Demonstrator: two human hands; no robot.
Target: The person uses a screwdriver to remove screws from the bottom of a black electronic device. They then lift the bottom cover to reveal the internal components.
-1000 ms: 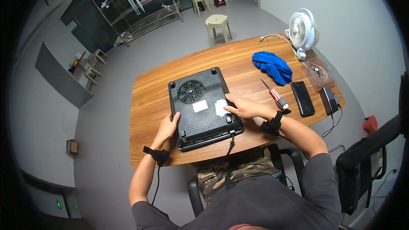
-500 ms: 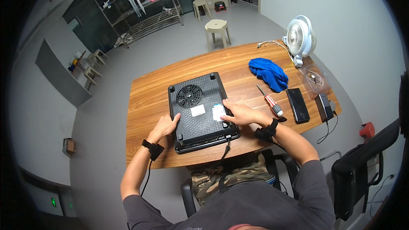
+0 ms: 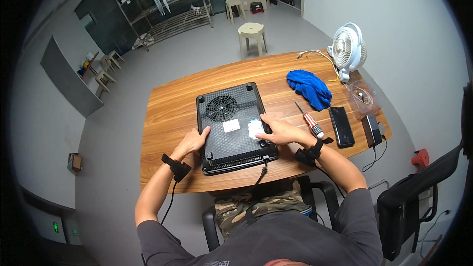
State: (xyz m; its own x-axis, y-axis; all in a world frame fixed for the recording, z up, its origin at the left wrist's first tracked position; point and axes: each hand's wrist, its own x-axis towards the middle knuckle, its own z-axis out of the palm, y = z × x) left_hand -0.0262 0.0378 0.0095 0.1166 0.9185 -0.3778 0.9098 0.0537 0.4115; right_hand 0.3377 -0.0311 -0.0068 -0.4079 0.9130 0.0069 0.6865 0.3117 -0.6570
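An induction cooker (image 3: 231, 143) lies upside down on the wooden table in front of me, its black textured base facing up. A round fan grille (image 3: 221, 108), small corner feet and white labels show on that base. On its left edge my left hand (image 3: 194, 141) is closed, thumb on top and fingers hidden beneath the side. My right hand (image 3: 280, 130) grips the right edge, its thumb beside the label. A black power cord (image 3: 264, 169) runs off the near edge toward my lap.
To the right lie a screwdriver (image 3: 311, 123) with a patterned handle, a blue cloth (image 3: 309, 88), a black phone (image 3: 341, 126) and a dark charger-like box (image 3: 371, 129). A white fan (image 3: 346, 47) stands at the far right corner near a clear plastic bag (image 3: 363, 96). An office chair (image 3: 414, 202) is at right.
The whole view has shifted slightly. Both hands keep their hold on the cooker's sides, and the cooker shows no clear movement on the table.
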